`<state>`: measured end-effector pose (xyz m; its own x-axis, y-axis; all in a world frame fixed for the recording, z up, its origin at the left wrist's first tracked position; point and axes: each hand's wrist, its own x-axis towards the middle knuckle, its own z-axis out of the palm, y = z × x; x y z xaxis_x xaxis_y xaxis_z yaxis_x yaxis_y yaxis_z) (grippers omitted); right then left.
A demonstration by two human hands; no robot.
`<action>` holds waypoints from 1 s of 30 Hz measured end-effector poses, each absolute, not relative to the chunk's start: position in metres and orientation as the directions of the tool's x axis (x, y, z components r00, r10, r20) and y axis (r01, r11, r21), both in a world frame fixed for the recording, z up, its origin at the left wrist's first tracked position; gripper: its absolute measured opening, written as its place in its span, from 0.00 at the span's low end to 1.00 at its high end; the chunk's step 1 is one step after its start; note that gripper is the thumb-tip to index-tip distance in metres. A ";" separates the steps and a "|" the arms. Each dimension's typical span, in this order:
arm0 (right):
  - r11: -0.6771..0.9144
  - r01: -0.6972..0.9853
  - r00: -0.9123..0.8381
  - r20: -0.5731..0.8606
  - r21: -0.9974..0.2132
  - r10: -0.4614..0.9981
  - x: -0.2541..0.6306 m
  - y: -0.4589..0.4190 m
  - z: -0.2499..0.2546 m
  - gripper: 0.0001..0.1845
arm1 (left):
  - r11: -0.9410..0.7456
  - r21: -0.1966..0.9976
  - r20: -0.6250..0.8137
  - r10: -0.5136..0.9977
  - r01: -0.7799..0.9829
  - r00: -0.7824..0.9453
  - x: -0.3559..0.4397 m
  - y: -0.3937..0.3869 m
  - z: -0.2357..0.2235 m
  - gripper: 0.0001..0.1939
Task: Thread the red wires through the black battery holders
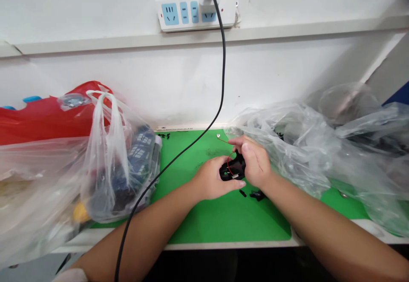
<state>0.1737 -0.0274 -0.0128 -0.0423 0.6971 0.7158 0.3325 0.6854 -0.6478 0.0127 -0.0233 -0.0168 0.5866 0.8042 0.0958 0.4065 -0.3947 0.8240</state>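
Note:
My left hand [212, 177] is wrapped round a small black plastic housing [237, 168], its thumb along the near side. A thin red wire [228, 168] loops over the housing's open face. My right hand [254, 158] is closed at the housing's far right side, its fingertips pinching the wire. From those fingertips a thin length of wire runs left to a small shiny metal contact [218, 136], just above the green mat [223, 222]. Small black parts [257, 195] lie on the mat close below my hands. The inner fingers of both hands are partly hidden.
A black cable [188, 145] hangs from a power strip [194, 13] on the wall and crosses in front of my left forearm. Filled clear plastic bags [108, 167] and a red bag [47, 116] stand left. More clear plastic bags [303, 145] spread right. Small black pieces [164, 136] lie at the back.

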 end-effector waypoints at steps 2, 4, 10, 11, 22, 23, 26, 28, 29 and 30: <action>0.680 0.335 -0.056 0.706 -0.653 0.706 0.172 -0.028 -0.013 0.21 | -0.385 0.829 0.084 0.803 0.406 0.591 0.013 -0.023 -0.016 0.30; 0.673 0.336 -0.072 0.695 -0.659 0.716 0.171 -0.029 -0.012 0.21 | -0.383 0.832 0.077 0.796 0.401 0.600 0.013 -0.023 -0.015 0.29; 0.695 0.308 -0.122 0.698 -0.650 0.706 0.174 -0.029 -0.009 0.19 | -0.410 0.820 0.095 0.785 0.399 0.612 0.012 -0.027 -0.014 0.26; 0.700 0.302 -0.132 0.699 -0.647 0.703 0.174 -0.029 -0.009 0.18 | -0.419 0.817 0.103 0.782 0.395 0.615 0.011 -0.027 -0.014 0.26; 0.785 0.266 0.004 0.815 -0.560 0.580 0.180 -0.020 -0.011 0.18 | -0.593 0.641 0.178 0.733 0.488 0.657 0.005 -0.026 -0.016 0.29; 0.778 0.272 0.055 0.817 -0.566 0.575 0.182 -0.018 -0.011 0.19 | -0.612 0.612 0.184 0.725 0.500 0.663 0.004 -0.026 -0.015 0.29; 0.755 0.288 0.184 0.808 -0.589 0.560 0.187 -0.010 -0.010 0.20 | -0.674 0.536 0.207 0.689 0.509 0.694 0.002 -0.029 -0.012 0.32; 0.737 0.303 0.240 0.797 -0.605 0.555 0.189 -0.005 -0.009 0.21 | -0.708 0.496 0.209 0.659 0.503 0.722 0.001 -0.031 -0.009 0.35; 0.723 0.314 0.261 0.788 -0.615 0.557 0.190 -0.003 -0.008 0.21 | -0.722 0.473 0.206 0.647 0.504 0.734 0.001 -0.032 -0.007 0.36; 0.705 0.329 0.275 0.778 -0.628 0.564 0.190 -0.002 -0.008 0.22 | -0.735 0.444 0.197 0.638 0.513 0.744 0.002 -0.034 -0.005 0.36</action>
<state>0.1896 -0.0015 -0.0079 0.2754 0.5643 0.7783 0.3288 0.7055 -0.6278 0.0019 -0.0338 -0.0048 0.7445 0.6380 0.1967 0.5125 -0.7349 0.4440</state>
